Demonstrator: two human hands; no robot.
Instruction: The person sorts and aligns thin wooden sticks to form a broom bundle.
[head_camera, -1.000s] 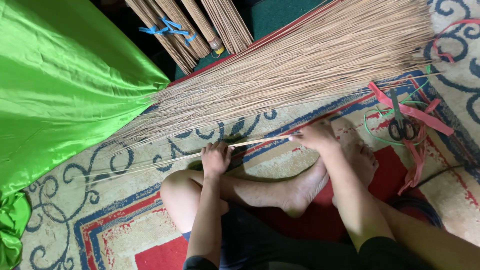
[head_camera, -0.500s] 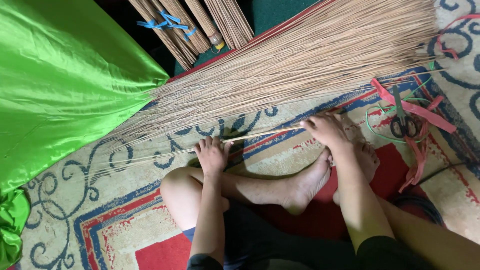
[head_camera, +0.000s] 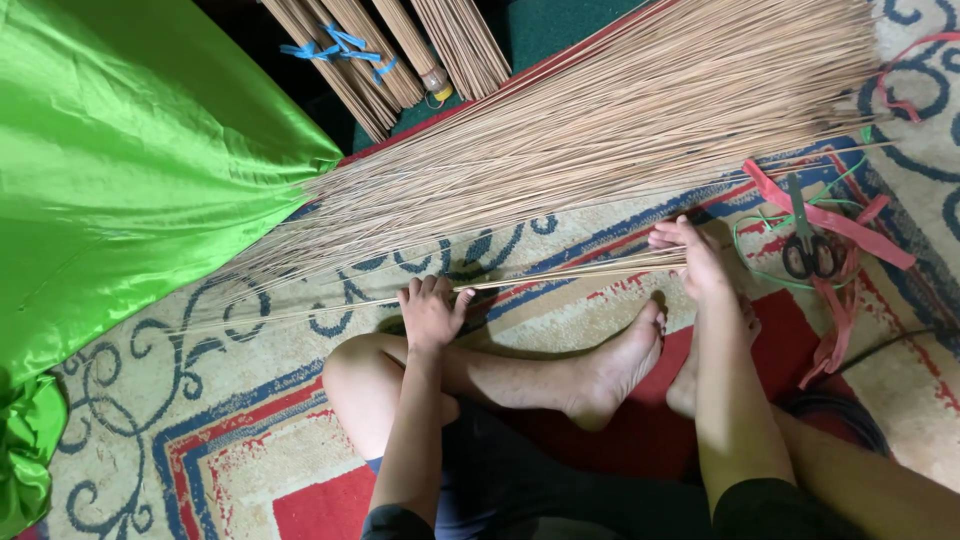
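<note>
You are sitting cross-legged on a patterned carpet (head_camera: 250, 440), bare feet tucked in front of you. Your left hand (head_camera: 430, 315) is resting palm down on the carpet, fingers loosely spread and curled over a thin bunch of broom sticks (head_camera: 570, 272), pinning it rather than gripping tight. Your right hand (head_camera: 695, 255) is closing around the same thin bunch further along, fingers wrapped over it, thumb side hidden so I cannot tell how firm the hold is. That bunch is lying nearly flat between your two hands, just in front of your feet and just below the big pile of loose broom sticks (head_camera: 600, 130), which is fanning across the carpet from upper right toward the left. A bright green satin cloth (head_camera: 130, 170) is covering the left side, touching the thin ends of the pile. Black-handled scissors (head_camera: 805, 245) are lying just right of your right hand, on top of red ribbon strips (head_camera: 850, 225) and a green cord (head_camera: 760, 225). Tied broom bundles (head_camera: 390, 50) with blue string are lying at the top, beyond the pile.
</note>
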